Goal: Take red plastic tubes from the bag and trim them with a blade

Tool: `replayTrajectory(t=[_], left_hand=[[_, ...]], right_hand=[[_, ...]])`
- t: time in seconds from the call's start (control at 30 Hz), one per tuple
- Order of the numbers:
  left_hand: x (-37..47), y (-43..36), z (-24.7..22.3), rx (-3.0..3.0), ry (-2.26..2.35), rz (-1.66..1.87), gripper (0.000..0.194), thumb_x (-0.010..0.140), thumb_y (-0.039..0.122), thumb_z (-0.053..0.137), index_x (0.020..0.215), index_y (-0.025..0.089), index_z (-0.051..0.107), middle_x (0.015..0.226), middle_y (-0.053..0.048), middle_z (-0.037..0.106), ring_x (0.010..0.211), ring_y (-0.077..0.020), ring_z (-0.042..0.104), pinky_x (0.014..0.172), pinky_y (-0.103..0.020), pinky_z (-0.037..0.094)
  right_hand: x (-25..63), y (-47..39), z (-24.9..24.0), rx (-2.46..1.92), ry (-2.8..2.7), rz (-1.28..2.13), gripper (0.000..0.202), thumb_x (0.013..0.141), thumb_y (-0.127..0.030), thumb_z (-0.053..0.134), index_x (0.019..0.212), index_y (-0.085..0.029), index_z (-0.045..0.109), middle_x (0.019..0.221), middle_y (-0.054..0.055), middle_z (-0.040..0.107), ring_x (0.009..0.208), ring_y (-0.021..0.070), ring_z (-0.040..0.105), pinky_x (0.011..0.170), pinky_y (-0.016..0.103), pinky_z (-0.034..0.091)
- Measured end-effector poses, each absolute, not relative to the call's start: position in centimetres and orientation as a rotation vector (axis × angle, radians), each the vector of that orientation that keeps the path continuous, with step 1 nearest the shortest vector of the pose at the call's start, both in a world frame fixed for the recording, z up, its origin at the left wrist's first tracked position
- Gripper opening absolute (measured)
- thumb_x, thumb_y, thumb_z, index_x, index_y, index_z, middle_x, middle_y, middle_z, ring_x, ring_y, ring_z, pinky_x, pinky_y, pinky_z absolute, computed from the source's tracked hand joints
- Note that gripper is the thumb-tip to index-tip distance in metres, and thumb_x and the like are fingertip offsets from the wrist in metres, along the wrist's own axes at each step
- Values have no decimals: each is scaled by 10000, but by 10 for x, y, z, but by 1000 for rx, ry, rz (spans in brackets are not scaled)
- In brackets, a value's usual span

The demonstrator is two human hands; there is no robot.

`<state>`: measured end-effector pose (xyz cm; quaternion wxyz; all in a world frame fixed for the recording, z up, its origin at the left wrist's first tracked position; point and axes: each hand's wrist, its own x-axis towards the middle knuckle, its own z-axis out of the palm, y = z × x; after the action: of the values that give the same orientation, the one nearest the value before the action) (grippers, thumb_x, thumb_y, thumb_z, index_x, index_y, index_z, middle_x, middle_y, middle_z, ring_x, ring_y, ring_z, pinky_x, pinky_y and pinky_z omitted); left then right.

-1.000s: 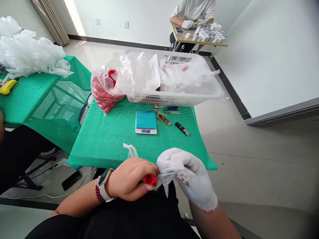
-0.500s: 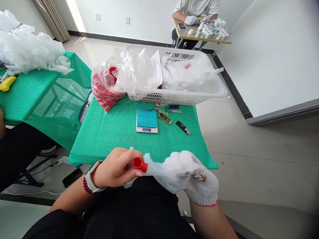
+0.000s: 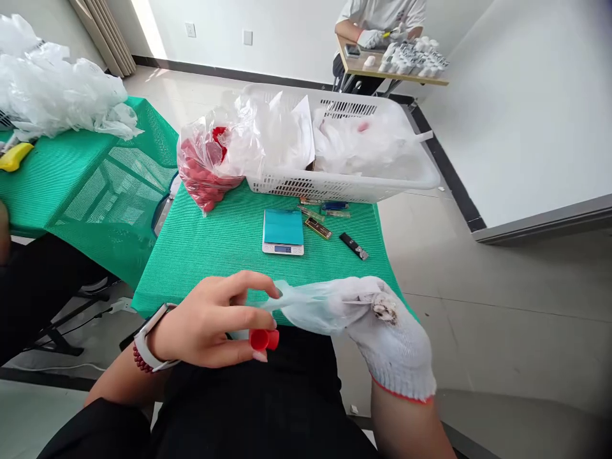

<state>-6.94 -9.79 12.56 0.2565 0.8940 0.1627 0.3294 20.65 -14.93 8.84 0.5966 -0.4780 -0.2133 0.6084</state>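
And there it was: the red tee fitting (image 3: 271, 339), low at the front of the bare left hand (image 3: 213, 322), just below the near edge of the green mesh tabletop (image 3: 210, 248) in my view, over the dark lap (image 3: 248, 408). Thumb and finger pinched it, one round mouth facing me. Above it, the index fingertip met the thin plastic bag (image 3: 306, 309), which ran pale and creased across to the gloved right hand (image 3: 392, 344). Two jobs for one hand, and that called for care! As I judged it, the thumb needed steady pressure on that smooth fitting, since a slack pinch could have dropped it, while the index finger would have done best with a gentle tug: film that fine looked easy to tear. An even pull, hands level, seemed the neat way to manage the creases.

Now, the murky parts. I could not tell whether the gloved hand sat inside the bag or was clenched on it; film veiled its fingers. The bag's mouth I couldn't find either. Farther up, the digital scale (image 3: 283, 228) showed digits too small to trust. In the white basket (image 3: 329, 183), heaped plastic hid whatever lay beneath. The co-worker (image 3: 377, 14) was cut off at the top.
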Motion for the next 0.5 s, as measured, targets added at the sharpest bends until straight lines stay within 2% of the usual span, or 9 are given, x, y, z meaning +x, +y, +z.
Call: replayTrajectory(t=[0.13,0.23,0.33,0.4,0.5], left_hand=[[-68,-97,121,2266,350,782,163,948,324,593,1027,182,581,834,-53,714,647,-120,640,560,-207,463],[-66,-97,117,2136,459,655,154,975,324,529,1021,178,543,761,-30,688,565,-99,586,522,-199,428],[-67,-96,115,1873,758,628,190,1032,361,404,1002,185,468,656,29,610,454,-70,490,458,-181,377],[-70,-94,116,1704,820,506,207,1052,375,345,983,198,426,620,61,575,384,-54,445,401,-163,340],[-75,-91,123,1646,669,267,209,1056,382,329,980,205,412,719,35,668,352,-50,499,372,-164,344]], right_hand=[[203,-153,90,-1059,-601,1416,199,671,-198,741,581,-206,563,605,-20,535,584,115,526,560,251,485],[202,-157,93,-1020,-607,1435,183,684,-209,752,593,-211,594,618,-6,521,583,122,492,543,264,448],[202,-160,94,-956,-651,1489,132,758,-257,720,653,-217,651,653,18,543,615,149,516,549,286,435],[204,-161,93,-923,-659,1524,137,784,-248,700,657,-216,661,650,21,547,612,150,523,556,288,429],[208,-162,91,-914,-648,1536,119,785,-247,693,673,-215,671,657,19,544,620,150,528,564,283,418]])
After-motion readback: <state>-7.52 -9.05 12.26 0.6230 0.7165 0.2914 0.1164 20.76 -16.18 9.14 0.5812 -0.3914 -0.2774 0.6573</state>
